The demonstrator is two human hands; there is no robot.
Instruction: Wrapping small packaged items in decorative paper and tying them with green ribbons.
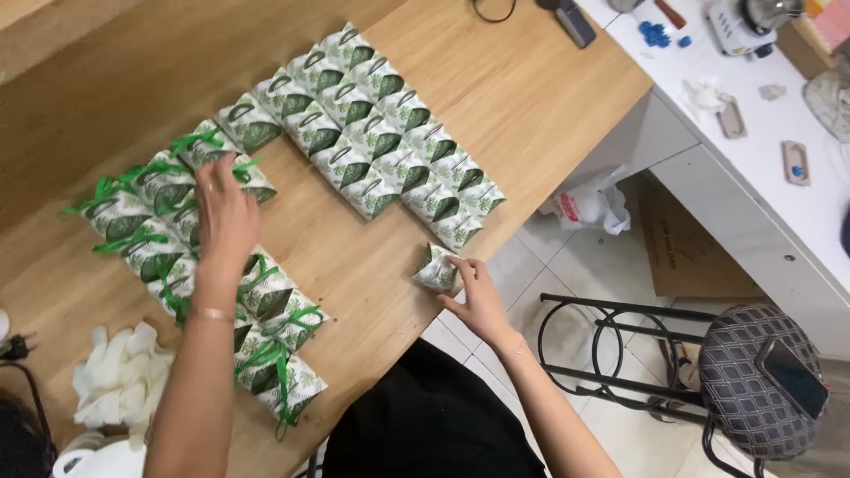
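Some ribboned boxes (168, 221) at nine o'clock are hidden under the flat, open left hand (226, 212), while a small box (436, 268) is pinched by the right hand (478, 296) at the table edge (496, 243).

Landmark: wooden table (496, 80).
Ribboned boxes (168, 221): on the table's left part.
Unribboned boxes (381, 133): in rows on its middle.
Single box (436, 270): at its near edge.
Stool (753, 381): right of the table, phone (794, 379) on it.
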